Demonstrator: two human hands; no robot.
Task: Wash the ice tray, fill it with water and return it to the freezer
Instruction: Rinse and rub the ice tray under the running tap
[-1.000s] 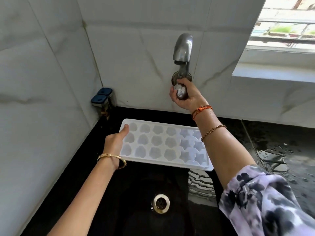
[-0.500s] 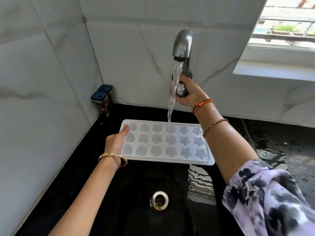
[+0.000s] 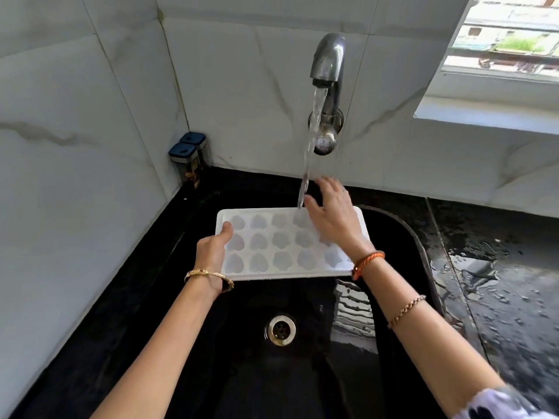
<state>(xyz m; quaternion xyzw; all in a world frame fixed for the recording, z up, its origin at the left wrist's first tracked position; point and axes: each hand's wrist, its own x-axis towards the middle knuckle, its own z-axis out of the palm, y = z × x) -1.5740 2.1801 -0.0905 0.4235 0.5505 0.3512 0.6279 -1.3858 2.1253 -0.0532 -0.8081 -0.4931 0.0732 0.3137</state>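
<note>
Black sink (image 3: 402, 228), white marble-look wall tiles, tap (image 3: 328, 60) running upper centre. Ice tray (image 3: 281, 275) mid-frame: gripped at left end by left hand (image 3: 211, 252); right hand (image 3: 334, 216) spread flat above.

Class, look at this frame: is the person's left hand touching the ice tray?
Touching. The head view shows the left hand gripping the ice tray's left edge, thumb lying on the top rim.
</note>
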